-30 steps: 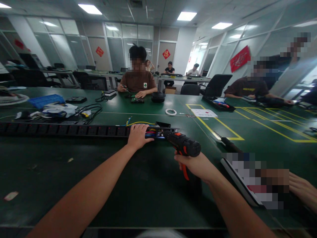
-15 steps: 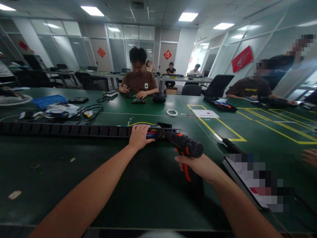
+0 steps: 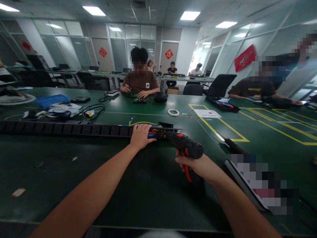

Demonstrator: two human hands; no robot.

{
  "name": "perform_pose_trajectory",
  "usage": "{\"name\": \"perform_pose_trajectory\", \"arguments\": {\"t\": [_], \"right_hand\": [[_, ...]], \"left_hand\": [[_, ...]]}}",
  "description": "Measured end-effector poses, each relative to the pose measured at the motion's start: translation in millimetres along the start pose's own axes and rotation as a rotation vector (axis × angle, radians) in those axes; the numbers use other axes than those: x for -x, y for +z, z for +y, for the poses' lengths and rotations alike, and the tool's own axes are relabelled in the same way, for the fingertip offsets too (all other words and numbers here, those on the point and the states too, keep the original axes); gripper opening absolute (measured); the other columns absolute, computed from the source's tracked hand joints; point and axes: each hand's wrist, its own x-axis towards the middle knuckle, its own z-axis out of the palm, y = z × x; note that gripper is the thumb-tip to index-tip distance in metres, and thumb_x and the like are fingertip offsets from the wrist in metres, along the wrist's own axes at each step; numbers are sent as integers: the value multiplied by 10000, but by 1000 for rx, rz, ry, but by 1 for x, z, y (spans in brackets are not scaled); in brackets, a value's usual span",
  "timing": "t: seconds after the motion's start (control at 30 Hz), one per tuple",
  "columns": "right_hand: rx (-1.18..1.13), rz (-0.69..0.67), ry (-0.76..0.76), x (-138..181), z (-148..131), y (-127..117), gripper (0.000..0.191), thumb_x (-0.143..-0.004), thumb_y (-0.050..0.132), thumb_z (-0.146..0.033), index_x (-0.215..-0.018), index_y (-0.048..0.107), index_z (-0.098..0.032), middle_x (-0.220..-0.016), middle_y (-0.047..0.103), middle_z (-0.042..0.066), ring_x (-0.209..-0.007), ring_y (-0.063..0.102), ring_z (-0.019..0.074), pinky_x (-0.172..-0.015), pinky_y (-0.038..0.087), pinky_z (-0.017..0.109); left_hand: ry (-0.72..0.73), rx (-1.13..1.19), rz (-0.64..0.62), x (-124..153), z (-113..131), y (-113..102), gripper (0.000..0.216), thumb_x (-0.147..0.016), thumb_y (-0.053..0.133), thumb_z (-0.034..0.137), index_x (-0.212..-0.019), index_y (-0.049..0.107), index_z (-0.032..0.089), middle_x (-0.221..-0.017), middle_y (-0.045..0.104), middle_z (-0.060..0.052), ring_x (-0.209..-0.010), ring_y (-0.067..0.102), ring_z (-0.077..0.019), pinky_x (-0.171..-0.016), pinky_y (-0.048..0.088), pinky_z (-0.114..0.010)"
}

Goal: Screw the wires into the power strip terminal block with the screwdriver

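Note:
A long black power strip (image 3: 104, 130) with a row of sockets lies across the green table. My left hand (image 3: 141, 136) is wrapped over it near its right end, fingers on the far side and thumb on the near side. Just right of that hand the strip is open, and coloured wires (image 3: 153, 133) show inside. In my right hand (image 3: 195, 165) is a black and orange cordless drill (image 3: 187, 144), gripped by its handle. The drill's nose points left at the strip's open end; whether its bit touches anything is hard to see. Yellow and blue wires (image 3: 138, 123) stick out behind the strip.
A white ring (image 3: 173, 112) and a paper sheet (image 3: 207, 113) lie beyond the strip. Right of the drill are a black-handled tool (image 3: 234, 145) and a partly blurred white-edged item (image 3: 244, 185). A blue tray (image 3: 52, 100) and cables sit left. A co-worker (image 3: 140, 81) sits opposite.
The view has shifted slightly, so the table's contents appear a little further right. Both hands keep their places on the strip and the drill.

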Motion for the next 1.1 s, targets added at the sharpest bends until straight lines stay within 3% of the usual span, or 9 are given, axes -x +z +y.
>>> {"name": "perform_pose_trajectory", "arguments": {"t": [0.8, 1.1], "right_hand": [[75, 34, -36, -1, -1, -1, 187, -735, 759, -329, -862, 665, -230, -619, 655, -30, -622, 673, 206, -652, 529, 344], [-37, 16, -6, 2, -3, -5, 329, -682, 782, -377, -957, 692, -220, -627, 654, -38, -617, 668, 203, -642, 515, 330]], "left_hand": [[-10, 10, -14, -1, 2, -5, 688, -900, 857, 595, -1443, 651, 225, -1446, 709, -133, -1362, 604, -368, -1196, 367, -514], [-6, 12, -2, 0, 0, -1, 693, -900, 858, 595, -1444, 644, 222, -1446, 711, -137, -1358, 609, -363, -1200, 363, -525]]}}
